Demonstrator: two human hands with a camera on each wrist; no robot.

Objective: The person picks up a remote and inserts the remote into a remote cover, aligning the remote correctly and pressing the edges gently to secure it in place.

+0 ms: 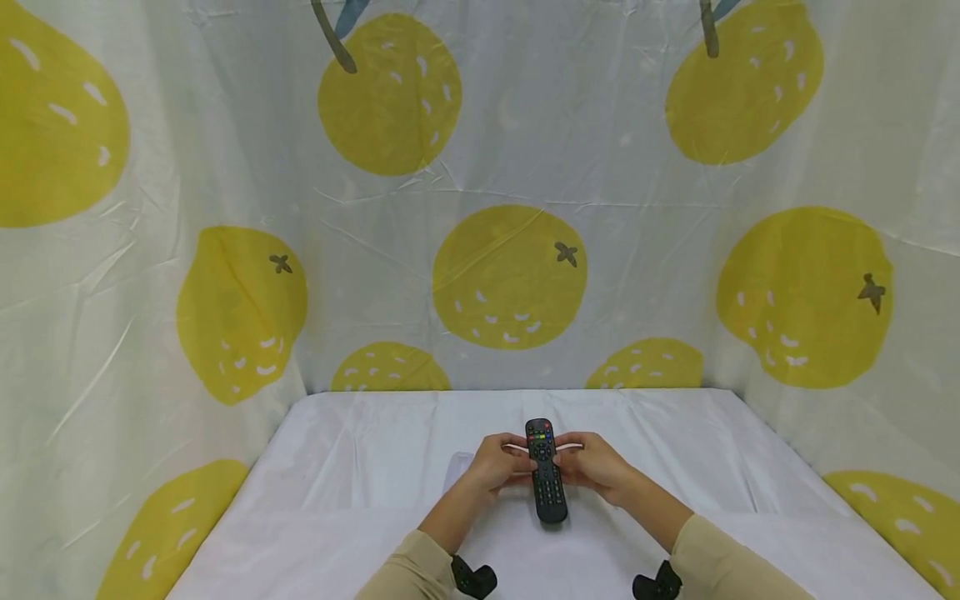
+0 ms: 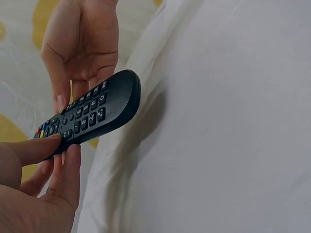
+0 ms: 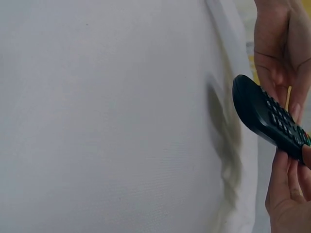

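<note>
From the head view, we see a black remote control (image 1: 547, 492) held between two hands at the middle of the white cloth (image 1: 360, 467), its face up and its long body pointing nearly straight away from the person. The left hand (image 1: 498, 462) pinches one long edge and the right hand (image 1: 596, 465) pinches the other, both nearer the far end, so the near end juts free. Only here do we take in the whole key face, with a red key at the far end, as well as the beige sleeves (image 1: 423, 567), the black wrist pieces (image 1: 472, 579) and the curtain (image 1: 630, 275) printed with yellow fruit. A pale, flat item (image 1: 455, 468) lies beside the left wrist, too faint for us to name; neither wrist view lets us make it out. The left wrist view gives us what the head view cannot: the left thumb pressed along the near long edge, number keys large enough to read, and a shadow (image 2: 153, 116) on the cloth apart from the remote, which is raised. In the right wrist view, the frame cuts off the remote's far end, yet its rounded near end and side show plainly.
</note>
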